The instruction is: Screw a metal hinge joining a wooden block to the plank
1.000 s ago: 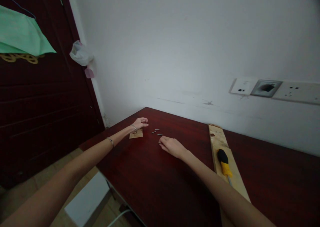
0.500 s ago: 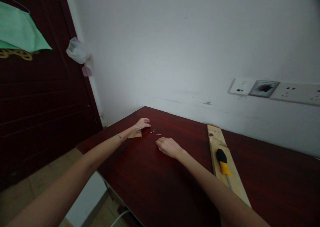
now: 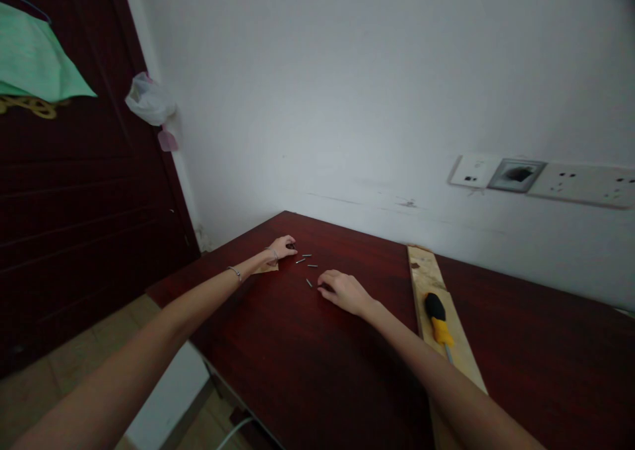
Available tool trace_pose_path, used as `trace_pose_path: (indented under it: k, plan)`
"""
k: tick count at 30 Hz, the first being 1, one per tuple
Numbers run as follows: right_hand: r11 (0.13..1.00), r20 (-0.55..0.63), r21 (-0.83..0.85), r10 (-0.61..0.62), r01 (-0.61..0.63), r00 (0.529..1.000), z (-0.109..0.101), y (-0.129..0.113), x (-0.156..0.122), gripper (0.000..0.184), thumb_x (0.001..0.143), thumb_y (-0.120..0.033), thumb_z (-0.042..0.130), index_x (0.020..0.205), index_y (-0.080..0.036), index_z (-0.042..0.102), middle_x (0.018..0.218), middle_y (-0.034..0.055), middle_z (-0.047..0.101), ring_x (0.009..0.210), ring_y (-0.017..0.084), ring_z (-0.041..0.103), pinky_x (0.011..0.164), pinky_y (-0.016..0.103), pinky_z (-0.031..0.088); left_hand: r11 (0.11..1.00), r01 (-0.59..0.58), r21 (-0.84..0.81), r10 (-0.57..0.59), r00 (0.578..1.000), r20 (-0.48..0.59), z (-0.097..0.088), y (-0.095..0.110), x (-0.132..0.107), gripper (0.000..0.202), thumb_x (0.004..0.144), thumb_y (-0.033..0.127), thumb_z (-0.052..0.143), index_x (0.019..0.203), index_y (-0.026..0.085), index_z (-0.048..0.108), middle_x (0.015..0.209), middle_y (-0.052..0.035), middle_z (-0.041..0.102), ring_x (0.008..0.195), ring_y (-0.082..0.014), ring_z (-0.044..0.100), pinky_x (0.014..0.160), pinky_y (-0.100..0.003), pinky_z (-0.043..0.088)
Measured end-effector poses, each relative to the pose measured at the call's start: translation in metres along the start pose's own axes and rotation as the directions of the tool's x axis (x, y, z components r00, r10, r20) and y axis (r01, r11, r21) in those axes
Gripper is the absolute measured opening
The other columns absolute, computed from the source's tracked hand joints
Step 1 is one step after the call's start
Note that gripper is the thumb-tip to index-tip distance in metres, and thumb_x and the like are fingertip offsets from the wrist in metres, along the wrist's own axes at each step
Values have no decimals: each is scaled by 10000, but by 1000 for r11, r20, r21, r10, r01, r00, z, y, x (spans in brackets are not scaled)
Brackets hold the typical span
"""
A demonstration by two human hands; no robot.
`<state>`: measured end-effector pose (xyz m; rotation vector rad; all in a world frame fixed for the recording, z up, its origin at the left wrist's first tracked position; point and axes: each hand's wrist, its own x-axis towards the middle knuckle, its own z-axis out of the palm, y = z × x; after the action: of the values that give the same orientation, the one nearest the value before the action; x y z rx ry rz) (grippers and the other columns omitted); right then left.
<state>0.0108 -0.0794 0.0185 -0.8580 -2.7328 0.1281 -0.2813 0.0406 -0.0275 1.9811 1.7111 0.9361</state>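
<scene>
Several short, thin metal pieces, like screws or pins, lie loose on the dark red tabletop between my hands. At the far left, my left hand rests with fingers curved and the thumb apart, close to them. The dark gap inside its fingers is too small to make out. Under that wrist shows a flat tan piece. My right hand is nearer to me, its fingers bent over the table and a gap beside the thumb. One metal piece lies just left of its fingertips.
On the right a long wooden board lies across the table, bearing a screwdriver with a black and yellow handle. Behind stands a white wall with sockets. A dark red door and a hanging plastic bag are at left.
My right hand has shifted right and its fingers have parted, and a metal piece now shows on the table beside them. My left hand has stayed almost in place.
</scene>
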Motion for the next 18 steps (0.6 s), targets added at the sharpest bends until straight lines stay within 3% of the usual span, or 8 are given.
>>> trace_pose_path:
  k: [9, 18]
  plan:
    - [997, -105, 73, 13, -5, 994, -39, 12, -49, 220, 936, -270, 430, 1004, -198, 627, 1087, 74, 655, 1007, 183, 617, 884, 333, 496, 990, -18, 139, 6, 997, 83, -3, -4, 0, 517, 754, 344, 672, 1212, 116, 593, 1305, -154, 570, 1201, -274, 533, 1016, -351, 411]
    - [994, -238, 16, 106, -105, 965, -86, 49, -109, 226, 931, -273, 416, 987, -204, 624, 1102, 73, 662, 1034, 193, 627, 942, 364, 493, 975, -5, 222, -25, 991, 134, -7, 7, -5, 554, 811, 346, 613, 1303, 99, 545, 1374, -152, 523, 1255, -255, 502, 1041, -313, 387]
